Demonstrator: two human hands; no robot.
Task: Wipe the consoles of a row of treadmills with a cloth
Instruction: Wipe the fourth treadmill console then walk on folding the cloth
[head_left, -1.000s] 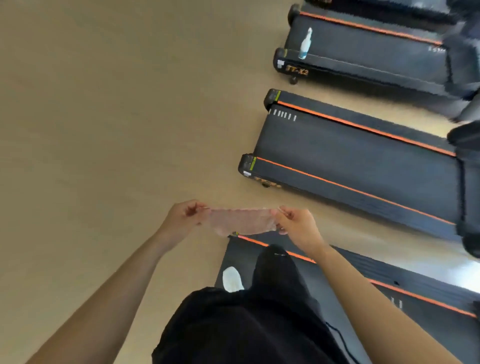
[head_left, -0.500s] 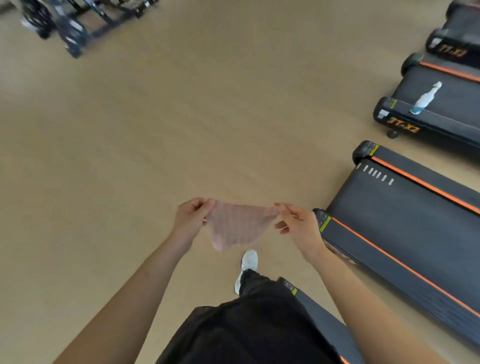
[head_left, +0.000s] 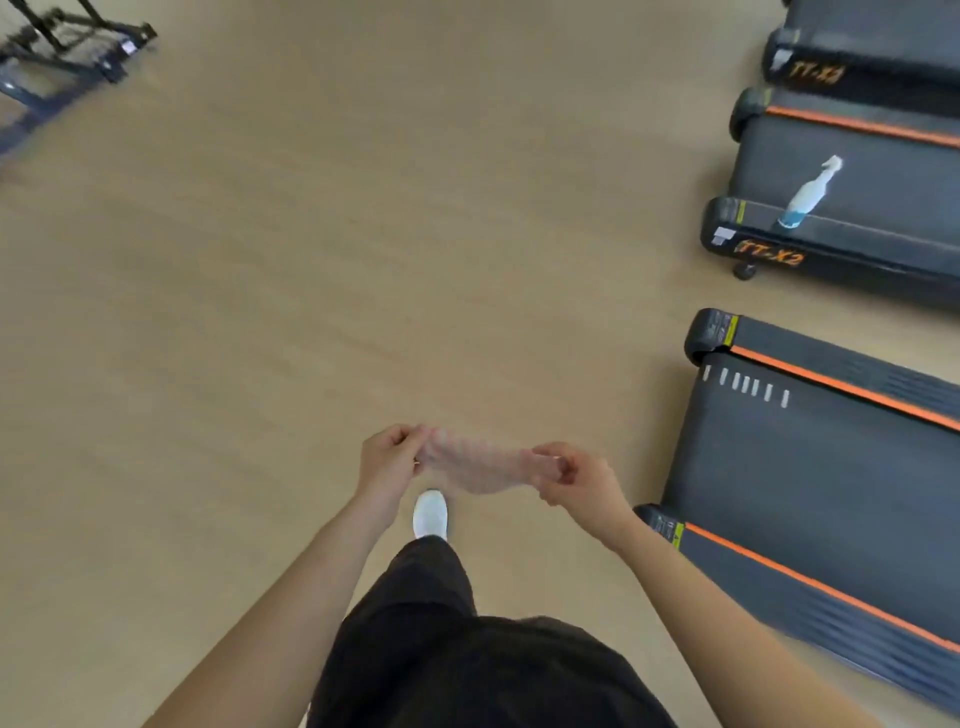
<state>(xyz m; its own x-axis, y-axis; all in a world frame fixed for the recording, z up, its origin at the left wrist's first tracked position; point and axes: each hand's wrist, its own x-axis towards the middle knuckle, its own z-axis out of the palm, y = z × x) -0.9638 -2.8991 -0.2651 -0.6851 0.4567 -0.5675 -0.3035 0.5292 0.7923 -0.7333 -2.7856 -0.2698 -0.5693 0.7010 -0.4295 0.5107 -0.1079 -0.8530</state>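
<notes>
While the left hand (head_left: 390, 457) and right hand (head_left: 570, 480) each pinch an end of the pink cloth (head_left: 474, 465), stretched between them above the floor (head_left: 260, 312), no console shows, so wiping the treadmills (head_left: 810, 467) seems yet to resume.

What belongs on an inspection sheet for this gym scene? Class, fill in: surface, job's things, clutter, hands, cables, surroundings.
Surface: tan floor, bare where seen.
Job's things: pink cloth stretched between both hands; treadmills in a row at right, consoles out of view.
Clutter: spray bottle standing on the second treadmill's side rail.
Hands: left hand and right hand each pinch a cloth end with the fingers.
Cables: nothing seen.
Surroundings: dark frame at top left; white shoe stepping forward.
</notes>
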